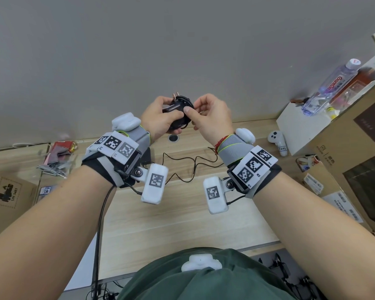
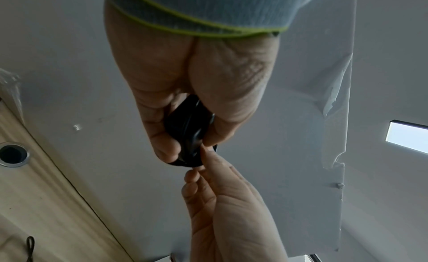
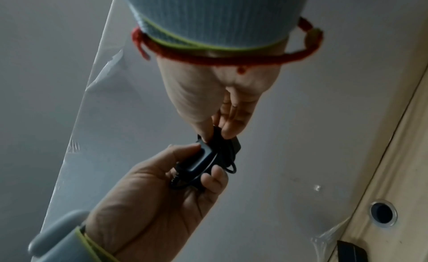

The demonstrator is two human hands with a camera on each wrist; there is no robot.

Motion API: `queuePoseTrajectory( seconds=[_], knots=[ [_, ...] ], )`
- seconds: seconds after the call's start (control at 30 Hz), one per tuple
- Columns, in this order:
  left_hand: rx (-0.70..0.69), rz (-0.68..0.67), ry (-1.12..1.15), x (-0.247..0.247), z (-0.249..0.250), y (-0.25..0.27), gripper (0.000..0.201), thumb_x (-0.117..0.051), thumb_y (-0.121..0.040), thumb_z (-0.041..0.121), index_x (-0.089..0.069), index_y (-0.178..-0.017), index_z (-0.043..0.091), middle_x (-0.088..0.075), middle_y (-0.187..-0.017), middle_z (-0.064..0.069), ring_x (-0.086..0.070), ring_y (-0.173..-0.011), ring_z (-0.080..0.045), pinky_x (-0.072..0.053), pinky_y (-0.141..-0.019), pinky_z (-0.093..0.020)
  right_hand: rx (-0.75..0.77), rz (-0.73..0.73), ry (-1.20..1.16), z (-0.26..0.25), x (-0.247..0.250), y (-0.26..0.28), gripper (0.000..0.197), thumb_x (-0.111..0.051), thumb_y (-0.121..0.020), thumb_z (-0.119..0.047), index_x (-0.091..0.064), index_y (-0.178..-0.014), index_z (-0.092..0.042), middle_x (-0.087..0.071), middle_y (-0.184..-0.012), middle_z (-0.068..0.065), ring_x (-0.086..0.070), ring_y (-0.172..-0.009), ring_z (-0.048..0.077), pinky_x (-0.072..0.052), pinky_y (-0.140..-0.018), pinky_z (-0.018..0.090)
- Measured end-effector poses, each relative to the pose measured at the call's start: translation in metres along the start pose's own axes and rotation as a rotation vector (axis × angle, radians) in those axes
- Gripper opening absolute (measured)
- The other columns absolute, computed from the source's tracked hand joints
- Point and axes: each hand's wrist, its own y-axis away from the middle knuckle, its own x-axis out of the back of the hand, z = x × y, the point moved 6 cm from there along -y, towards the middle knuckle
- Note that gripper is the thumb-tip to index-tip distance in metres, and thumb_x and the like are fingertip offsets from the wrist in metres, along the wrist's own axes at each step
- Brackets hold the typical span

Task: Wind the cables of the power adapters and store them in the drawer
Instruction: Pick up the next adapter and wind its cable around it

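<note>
In the head view, we are holding a black power adapter (image 1: 175, 107) in the air above the far edge of the desk (image 1: 173, 215), with its two plug prongs pointing up and its cable (image 1: 183, 100) already gathered in loops around the body. Our left hand (image 1: 160, 119) is gripping the adapter body, thumb lying across its face, while our right hand (image 1: 211, 118) is pinching the coil at its right side between thumb and forefinger. A second black cable (image 1: 191, 167) is lying loose and unwound on the desk below our wrists. No drawer is appearing in this view. In the left wrist view, we are seeing the left hand (image 2: 185, 101) clamping the adapter (image 2: 185, 130) between thumb and fingers, and the fingertips of the right hand (image 2: 222, 192) are touching the lower end of the coil. In the right wrist view, the right hand (image 3: 220, 101) is closing thumb and forefinger on the wound cable (image 3: 224, 143), and the left hand (image 3: 162, 189) is cradling the adapter (image 3: 199, 161) from below, with a small loop of cable hanging out beside the fingers. We are judging this to be the closing stage of winding the first adapter. The next move is calling for securing the free end so that the coil does not spring open, then carrying the bundle to the drawer before addressing the cable on the desk.
</note>
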Motion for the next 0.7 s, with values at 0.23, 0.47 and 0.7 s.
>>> queuePoseTrajectory(
  seconds=[0.23,0.47,0.7],
  knots=[
    [0.034,0.048,0.039,0.0003,-0.0049,-0.0044,0.038,-0.061,-0.092,0.008,-0.048,-0.127,0.002,-0.055,-0.103,-0.012,-0.064,-0.073,-0.029,-0.059,-0.059,-0.034,0.072,-0.053,0.028,-0.0044,-0.0037,0.0036,0.025,-0.075,-0.077,-0.026,-0.054,-0.089,-0.030,-0.066,-0.072,-0.002,-0.064,-0.063,0.018,-0.057,-0.072,0.046],
    [0.058,0.001,0.055,0.0002,-0.0071,-0.0049,0.032,-0.060,-0.092,0.006,-0.049,-0.123,0.007,-0.055,-0.106,-0.018,-0.057,-0.058,-0.029,-0.051,-0.045,-0.023,0.036,-0.082,0.010,0.0018,-0.0031,0.0019,0.032,-0.069,-0.073,-0.021,-0.053,-0.101,-0.026,-0.061,-0.067,-0.007,-0.059,-0.064,0.015,-0.055,-0.076,0.044],
    [0.080,-0.026,0.090,-0.0007,-0.0078,-0.0048,0.027,-0.057,-0.094,0.006,-0.052,-0.121,0.006,-0.057,-0.105,-0.025,-0.055,-0.054,-0.030,-0.048,-0.044,-0.024,0.053,-0.076,0.020,0.0041,-0.0014,-0.0007,0.016,-0.071,-0.077,-0.032,-0.059,-0.085,-0.039,-0.063,-0.062,-0.006,-0.060,-0.059,0.015,-0.057,-0.069,0.045]
  ],
)
